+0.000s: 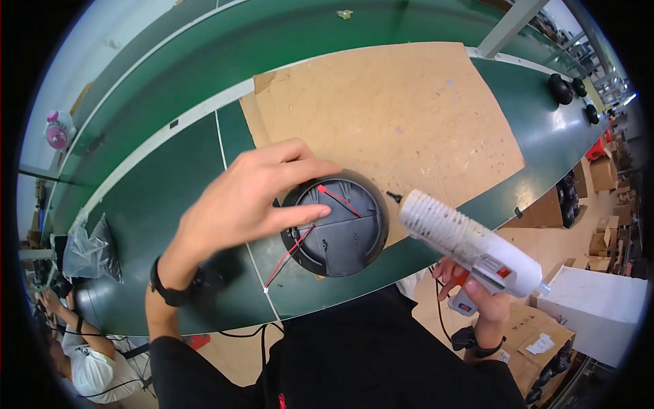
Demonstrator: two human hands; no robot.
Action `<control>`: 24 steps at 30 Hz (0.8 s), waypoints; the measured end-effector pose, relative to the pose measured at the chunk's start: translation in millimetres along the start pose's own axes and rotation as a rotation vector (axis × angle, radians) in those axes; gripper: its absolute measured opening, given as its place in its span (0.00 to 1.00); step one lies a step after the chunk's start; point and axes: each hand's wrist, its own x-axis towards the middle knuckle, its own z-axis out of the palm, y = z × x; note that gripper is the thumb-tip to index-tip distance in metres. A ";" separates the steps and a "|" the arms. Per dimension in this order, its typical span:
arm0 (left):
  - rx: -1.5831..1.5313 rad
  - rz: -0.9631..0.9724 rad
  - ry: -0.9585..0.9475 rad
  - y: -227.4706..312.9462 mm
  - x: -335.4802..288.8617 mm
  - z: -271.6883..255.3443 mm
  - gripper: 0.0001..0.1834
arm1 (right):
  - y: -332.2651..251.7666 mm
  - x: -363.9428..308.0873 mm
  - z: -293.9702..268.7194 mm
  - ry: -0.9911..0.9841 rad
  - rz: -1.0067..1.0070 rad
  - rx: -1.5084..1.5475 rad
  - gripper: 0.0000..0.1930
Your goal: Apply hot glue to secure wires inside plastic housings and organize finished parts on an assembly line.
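Observation:
A black round plastic housing [351, 235] stands near the table's front edge with its hollow inside facing up. Its grey interior has ribs and small posts. A thin red and black wire with a red connector [322, 189] lies inside it, and another wire pair [289, 255] runs over its left rim to a white plug on the table. My left hand [262, 194] grips the housing's rim, thumb inside and fingers at the far edge. In my right hand [480, 300] is a white glue gun [470, 242] with a stained, ribbed barrel; its black nozzle points at the housing, just apart from it.
A stained cardboard sheet [388, 109] covers the middle of the green table [184, 170]. Clear plastic bags [95, 252] lie at the left, near another person's arm [88, 334]. Black round parts [560, 88] sit at the far right; cartons [545, 334] stand below.

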 end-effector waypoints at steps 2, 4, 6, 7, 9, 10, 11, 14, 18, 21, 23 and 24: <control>-0.045 0.082 0.002 -10.4 7.8 -4.2 0.21 | -4.0 -0.6 1.6 -0.053 0.057 -0.067 0.20; -0.197 0.251 -0.168 -16.3 13.0 -9.0 0.16 | -16.7 -3.1 13.6 0.033 0.118 -0.123 0.21; -0.209 0.331 -0.133 -19.7 19.2 -6.6 0.13 | -26.0 -10.2 10.6 0.042 0.169 -0.100 0.25; -0.203 0.409 -0.108 -21.5 23.1 -4.7 0.11 | -29.1 -14.0 12.9 0.043 0.183 -0.114 0.25; -0.255 0.437 -0.098 -31.0 39.5 1.2 0.09 | -37.6 -21.9 17.9 0.132 0.168 -0.150 0.29; -0.304 0.456 -0.079 -36.0 44.6 2.5 0.09 | -40.9 -23.2 11.1 0.084 0.210 -0.258 0.34; -0.353 0.478 -0.062 -41.0 50.8 6.3 0.08 | -44.9 -23.7 9.0 0.084 0.224 -0.269 0.34; -0.400 0.419 -0.061 -38.9 62.1 13.8 0.06 | -62.7 -22.7 26.2 0.171 0.405 -0.431 0.31; -0.380 0.374 0.018 -40.8 63.6 27.0 0.04 | -65.9 -14.4 53.0 0.475 0.394 -0.627 0.21; -0.412 0.359 0.030 -41.8 65.2 27.9 0.04 | -64.5 -15.4 42.2 0.388 0.264 -0.854 0.19; -0.450 0.329 0.016 -39.5 66.1 24.7 0.04 | -69.1 -15.5 38.5 0.348 0.228 -0.932 0.19; -0.472 0.298 -0.006 -39.6 65.0 25.0 0.04 | -71.3 -14.9 36.1 0.299 0.262 -0.918 0.20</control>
